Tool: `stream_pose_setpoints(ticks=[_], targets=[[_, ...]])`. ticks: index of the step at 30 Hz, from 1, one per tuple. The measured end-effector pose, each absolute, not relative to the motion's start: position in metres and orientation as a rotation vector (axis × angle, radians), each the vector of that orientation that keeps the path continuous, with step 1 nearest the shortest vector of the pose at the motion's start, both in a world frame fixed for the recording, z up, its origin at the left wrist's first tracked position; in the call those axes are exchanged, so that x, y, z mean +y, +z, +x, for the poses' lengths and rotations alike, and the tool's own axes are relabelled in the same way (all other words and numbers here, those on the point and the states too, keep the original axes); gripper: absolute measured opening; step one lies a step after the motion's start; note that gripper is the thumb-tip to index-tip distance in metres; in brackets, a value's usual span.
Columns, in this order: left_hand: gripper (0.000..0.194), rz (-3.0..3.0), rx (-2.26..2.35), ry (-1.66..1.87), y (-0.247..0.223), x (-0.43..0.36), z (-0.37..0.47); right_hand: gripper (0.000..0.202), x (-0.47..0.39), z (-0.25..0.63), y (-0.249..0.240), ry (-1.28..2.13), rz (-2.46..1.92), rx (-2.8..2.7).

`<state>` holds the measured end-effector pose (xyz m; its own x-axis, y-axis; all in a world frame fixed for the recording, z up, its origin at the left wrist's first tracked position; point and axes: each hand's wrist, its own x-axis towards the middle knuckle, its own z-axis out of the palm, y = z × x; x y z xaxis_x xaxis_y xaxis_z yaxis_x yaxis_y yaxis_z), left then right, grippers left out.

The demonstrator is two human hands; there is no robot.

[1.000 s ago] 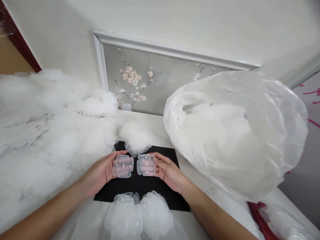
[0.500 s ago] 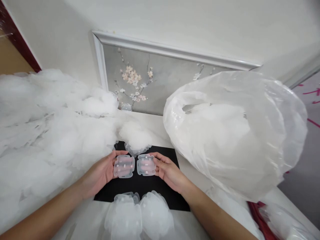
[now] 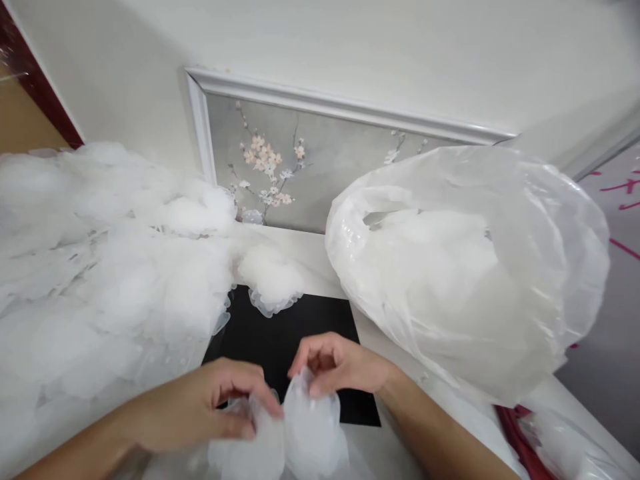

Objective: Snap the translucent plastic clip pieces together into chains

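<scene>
Both hands are low over two white, translucent stacks of thin, scalloped plastic pieces at the near edge. My left hand [image 3: 225, 403] reaches over the left stack [image 3: 255, 443], its thumb and fingers closed on the edge of a clear plastic piece; motion blurs the grip. Over the right stack [image 3: 315, 433], my right hand [image 3: 340, 363] pinches the top of a translucent plastic piece between thumb and fingers. Whether these pieces are apart from the stacks I cannot tell. Beyond the hands lies a black mat [image 3: 280, 340].
A large heap of similar white pieces [image 3: 115, 287] covers the left side. At the mat's far edge sits a small pile [image 3: 273, 277]. To the right stands an open clear plastic bag [image 3: 450, 267] full of white pieces. A framed flower panel [image 3: 310, 160] is on the wall behind.
Both hands have come back from the middle of the mat, where each held a translucent piece flat, to the two near stacks. My wrists have turned so the fingers point down.
</scene>
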<state>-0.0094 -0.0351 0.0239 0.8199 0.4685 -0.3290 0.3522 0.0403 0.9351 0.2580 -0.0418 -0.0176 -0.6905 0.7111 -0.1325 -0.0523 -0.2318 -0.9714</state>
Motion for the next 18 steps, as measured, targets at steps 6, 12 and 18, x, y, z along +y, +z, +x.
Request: stream_pose_setpoints(ticks=[6,12,18], targets=[[0.048,1.855,0.762,-0.050,0.021,-0.044,-0.003,0.029,-0.044,0.255,0.000,1.533,-0.849,-2.139],[0.027,2.027,1.015,0.424,-0.002,-0.011,-0.011,0.016,-0.014,0.242,-0.011,0.831,-1.288,-1.871],[0.034,1.967,1.212,0.674,-0.023,0.019,-0.015,0.037,0.023,0.216,-0.025,0.371,-1.234,-2.171]])
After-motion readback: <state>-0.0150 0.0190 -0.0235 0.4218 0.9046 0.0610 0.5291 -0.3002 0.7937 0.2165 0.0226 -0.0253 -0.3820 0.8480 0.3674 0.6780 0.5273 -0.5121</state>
